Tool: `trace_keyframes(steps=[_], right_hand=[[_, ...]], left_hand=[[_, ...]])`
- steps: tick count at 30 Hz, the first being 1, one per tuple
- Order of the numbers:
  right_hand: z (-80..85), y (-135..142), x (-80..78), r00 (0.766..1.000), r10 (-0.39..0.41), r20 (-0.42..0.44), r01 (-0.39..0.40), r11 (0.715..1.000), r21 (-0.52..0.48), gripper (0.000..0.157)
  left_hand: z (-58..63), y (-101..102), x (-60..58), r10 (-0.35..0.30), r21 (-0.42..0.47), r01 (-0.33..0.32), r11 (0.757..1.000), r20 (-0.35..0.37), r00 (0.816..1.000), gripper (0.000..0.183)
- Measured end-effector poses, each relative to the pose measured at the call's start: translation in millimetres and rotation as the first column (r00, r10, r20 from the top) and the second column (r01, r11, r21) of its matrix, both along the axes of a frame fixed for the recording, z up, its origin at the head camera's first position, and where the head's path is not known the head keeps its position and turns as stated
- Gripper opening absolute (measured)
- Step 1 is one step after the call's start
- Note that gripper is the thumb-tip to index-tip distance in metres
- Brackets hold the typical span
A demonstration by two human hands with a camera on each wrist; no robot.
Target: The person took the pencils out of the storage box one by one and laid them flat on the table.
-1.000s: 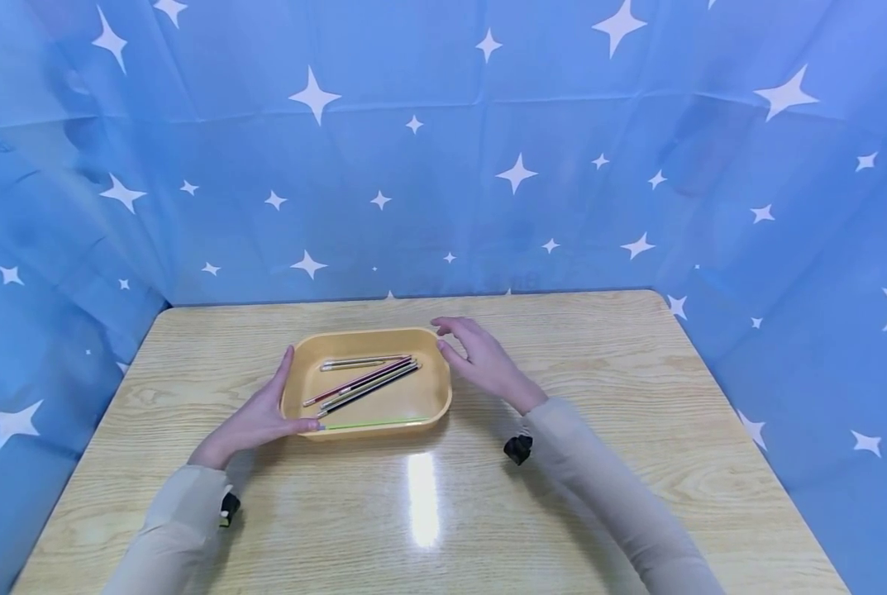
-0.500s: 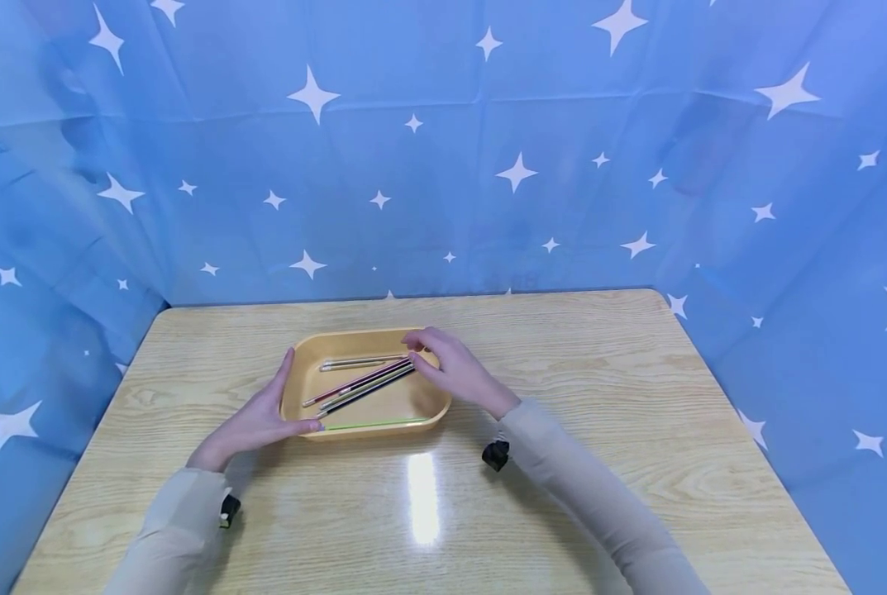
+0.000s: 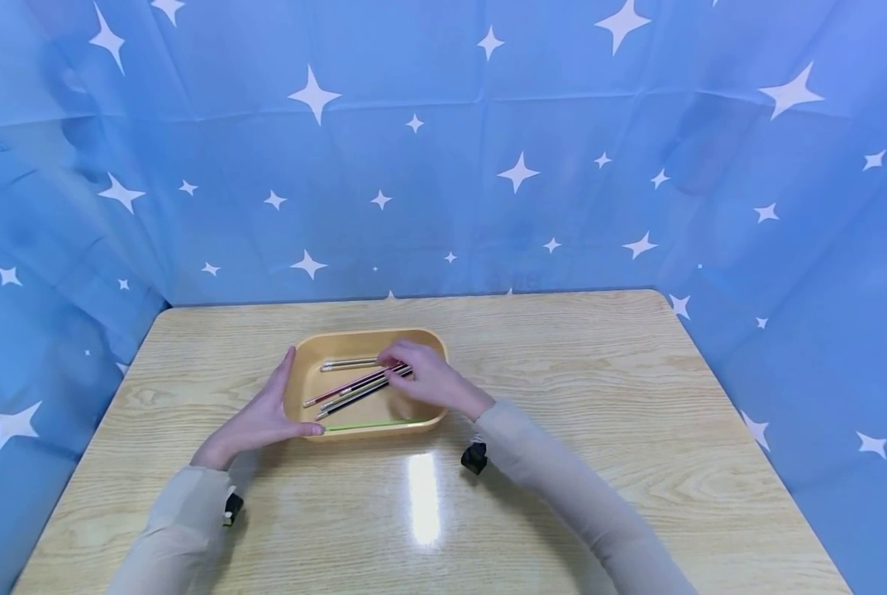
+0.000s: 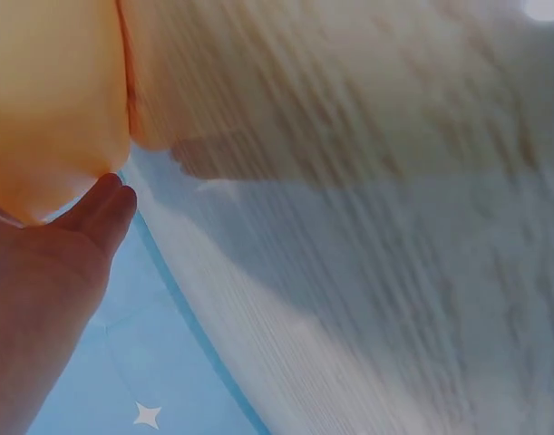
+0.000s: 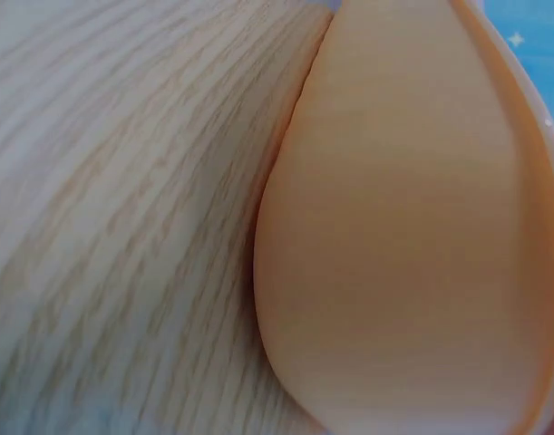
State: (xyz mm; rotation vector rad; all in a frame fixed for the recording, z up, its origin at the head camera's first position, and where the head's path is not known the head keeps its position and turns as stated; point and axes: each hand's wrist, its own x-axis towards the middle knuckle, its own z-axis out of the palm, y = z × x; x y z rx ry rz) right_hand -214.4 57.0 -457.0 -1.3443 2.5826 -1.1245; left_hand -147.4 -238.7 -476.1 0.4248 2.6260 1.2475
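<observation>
A shallow yellow-orange tray (image 3: pixel 311 347) stands on the table, holding several slim pencils (image 3: pixel 354 403), dark, red and pale, and a green stick (image 3: pixel 369 426) along its front wall. My left hand (image 3: pixel 253 421) grips the tray's left end, thumb over the front rim and fingers along the side; the left wrist view shows fingertips against its outer wall. Inside the tray, my right hand (image 3: pixel 428 378) is over the pencils' right ends, bent fingers and thumb apart. The right wrist view shows only the tray's outer wall (image 5: pixel 394 227), with that hand hidden.
The tray sits left of the middle on a light wood-grain table (image 3: pixel 636 430). Behind and beside it hangs a blue curtain (image 3: pixel 443 165) with white stars. A bright light reflection (image 3: pixel 423 496) lies on the tabletop in front of the tray.
My right hand has moved left and down from the tray's right rim to over the pencils. My left hand and the tray have hardly moved.
</observation>
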Motion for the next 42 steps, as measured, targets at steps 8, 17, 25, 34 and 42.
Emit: trace_keyframes(steps=[8,17,25,34,42], right_hand=[[-3.0,-10,-0.7,1.000,0.022,0.010,-0.023,0.996,0.084,0.019],[-2.7,-20,-3.2,0.996,0.058,0.070,-0.070,0.981,0.181,0.024],[-9.1,-29,-6.4,0.990,0.059,0.130,-0.091,0.964,0.249,0.027],[-15.1,-37,-7.8,0.986,0.026,0.166,-0.073,0.956,0.284,0.025],[-18.6,-39,-7.3,0.992,0.042,0.119,-0.082,0.931,0.355,0.027]], left_hand=[[-3.9,0,-3.2,-0.014,0.060,0.014,0.998,0.003,1.000,0.134],[-4.9,0,-5.3,-0.007,0.087,0.008,0.996,-0.011,1.000,0.132],[-5.2,0,-4.6,0.004,0.101,-0.002,0.995,-0.017,1.000,0.131],[-4.8,0,-3.2,0.011,0.095,-0.010,0.995,-0.007,1.000,0.131],[-4.7,0,-2.4,0.010,0.118,-0.009,0.993,-0.007,1.000,0.130]])
